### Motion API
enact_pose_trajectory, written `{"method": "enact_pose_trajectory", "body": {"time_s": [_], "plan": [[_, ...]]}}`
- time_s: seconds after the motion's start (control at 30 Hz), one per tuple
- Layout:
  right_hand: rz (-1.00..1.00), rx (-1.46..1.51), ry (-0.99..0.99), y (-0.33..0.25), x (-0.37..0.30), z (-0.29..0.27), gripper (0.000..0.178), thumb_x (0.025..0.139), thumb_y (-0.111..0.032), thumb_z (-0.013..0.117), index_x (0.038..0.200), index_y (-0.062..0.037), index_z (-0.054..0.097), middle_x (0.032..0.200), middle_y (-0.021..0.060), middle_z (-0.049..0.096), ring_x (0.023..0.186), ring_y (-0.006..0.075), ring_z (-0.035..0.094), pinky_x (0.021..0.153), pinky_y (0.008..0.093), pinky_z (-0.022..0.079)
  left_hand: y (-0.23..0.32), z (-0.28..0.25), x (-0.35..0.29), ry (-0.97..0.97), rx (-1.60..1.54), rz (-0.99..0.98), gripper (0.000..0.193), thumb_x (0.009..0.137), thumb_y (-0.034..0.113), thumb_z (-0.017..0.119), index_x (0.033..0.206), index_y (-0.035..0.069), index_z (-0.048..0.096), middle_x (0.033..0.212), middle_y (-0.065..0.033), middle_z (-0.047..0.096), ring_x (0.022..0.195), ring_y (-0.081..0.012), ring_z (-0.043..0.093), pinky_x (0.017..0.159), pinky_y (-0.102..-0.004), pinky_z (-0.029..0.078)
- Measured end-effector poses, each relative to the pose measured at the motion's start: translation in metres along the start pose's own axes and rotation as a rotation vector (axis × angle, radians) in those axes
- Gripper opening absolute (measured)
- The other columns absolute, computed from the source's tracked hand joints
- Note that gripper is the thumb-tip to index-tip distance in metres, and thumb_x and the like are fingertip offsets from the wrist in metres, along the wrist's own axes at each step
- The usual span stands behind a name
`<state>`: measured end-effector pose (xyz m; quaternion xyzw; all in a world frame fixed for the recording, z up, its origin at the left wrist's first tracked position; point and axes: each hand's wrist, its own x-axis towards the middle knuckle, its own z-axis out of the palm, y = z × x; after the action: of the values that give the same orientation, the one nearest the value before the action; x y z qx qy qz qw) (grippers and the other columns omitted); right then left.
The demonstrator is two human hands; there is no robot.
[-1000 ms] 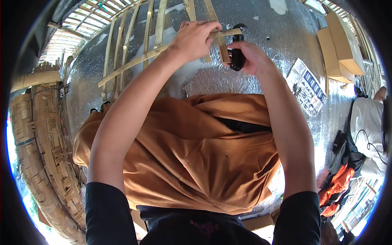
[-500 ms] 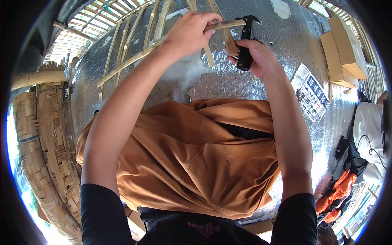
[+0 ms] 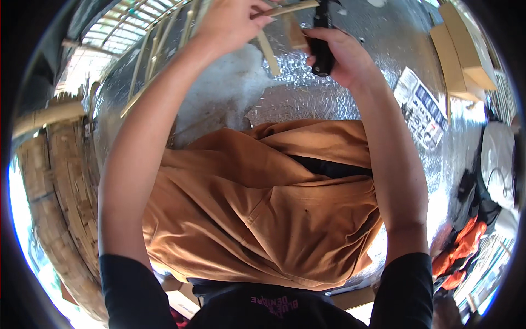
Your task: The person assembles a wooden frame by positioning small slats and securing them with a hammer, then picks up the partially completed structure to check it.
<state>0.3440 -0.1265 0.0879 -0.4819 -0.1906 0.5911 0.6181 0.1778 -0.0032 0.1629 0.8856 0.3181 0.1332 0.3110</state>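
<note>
My left hand (image 3: 233,24) is closed round a thin bamboo strip (image 3: 298,7), its fingers partly cut off by the upper edge of the view. The free end of that strip points right and meets the upper part of a black hammer multitool (image 3: 323,52). My right hand (image 3: 348,57) grips the multitool by its handle, thumb laid across it. Just left of the tool, the end of a wider bamboo slat (image 3: 296,35) shows, blurred. Below my left hand another bamboo strip (image 3: 268,55) slants down over the silvery floor sheet (image 3: 219,98).
More bamboo strips (image 3: 156,52) lie at the far left. Rolled woven bamboo (image 3: 46,197) stands along the left side. A printed sheet (image 3: 421,109) and cardboard boxes (image 3: 466,52) are at the right, above an orange and black cloth heap (image 3: 460,247). Brown trousers (image 3: 263,208) cover my lap.
The whole view has shifted, so my hands, the strips and the multitool sit higher in the picture. Both hands keep their hold. The upper end of the multitool is now nearly cut off.
</note>
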Motion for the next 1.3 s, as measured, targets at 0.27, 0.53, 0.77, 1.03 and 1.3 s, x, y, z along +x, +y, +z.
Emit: {"method": "enact_pose_trajectory", "body": {"time_s": [0.27,0.53,0.77,1.03,1.3], "plan": [[-0.006,0.031,-0.075,-0.005,-0.001,0.006,0.017,0.096,-0.014,0.059,0.092,0.0021,0.065,0.080,0.0080,0.064,0.069,0.0173,0.060,0.063,0.0287,0.047,0.038,-0.004,-0.015,0.049,0.080,-0.142,0.029,0.088,-0.003,0.070,0.117,-0.001,0.069,0.108,-0.0144,0.073,0.101,-0.0215,0.070,0.087,-0.0337,0.058],[-0.020,0.075,-0.114,0.001,0.006,0.014,0.016,0.093,-0.012,0.058,0.085,0.0002,0.065,0.075,0.0073,0.063,0.067,0.0168,0.058,0.062,0.0294,0.046,0.012,0.005,-0.008,0.133,0.163,0.056,0.029,0.086,-0.006,0.071,0.115,-0.003,0.069,0.105,-0.0154,0.073,0.094,-0.0206,0.071,0.084,-0.0325,0.059],[0.004,0.075,-0.158,0.000,0.008,0.012,0.015,0.092,-0.011,0.060,0.083,-0.0001,0.065,0.074,0.0067,0.061,0.064,0.0167,0.058,0.059,0.0285,0.045,0.008,0.006,-0.007,0.083,0.137,-0.006,0.030,0.085,-0.008,0.071,0.114,-0.003,0.068,0.103,-0.0146,0.072,0.095,-0.0204,0.071,0.084,-0.0323,0.059],[0.036,0.108,-0.107,-0.005,0.000,0.017,0.013,0.092,-0.010,0.062,0.090,0.0017,0.065,0.076,0.0073,0.062,0.064,0.0165,0.059,0.059,0.0285,0.047,0.019,0.000,-0.009,0.076,0.116,-0.024,0.030,0.086,-0.007,0.069,0.116,-0.002,0.068,0.106,-0.0148,0.072,0.098,-0.0210,0.070,0.086,-0.0334,0.058],[0.046,0.094,-0.121,-0.009,-0.006,0.019,0.012,0.090,-0.010,0.065,0.094,0.0015,0.066,0.077,0.0070,0.063,0.065,0.0159,0.059,0.060,0.0276,0.047,0.024,0.002,-0.012,0.036,0.131,-0.138,0.031,0.086,-0.008,0.066,0.116,0.000,0.068,0.107,-0.0130,0.071,0.100,-0.0211,0.069,0.089,-0.0335,0.057]]}}
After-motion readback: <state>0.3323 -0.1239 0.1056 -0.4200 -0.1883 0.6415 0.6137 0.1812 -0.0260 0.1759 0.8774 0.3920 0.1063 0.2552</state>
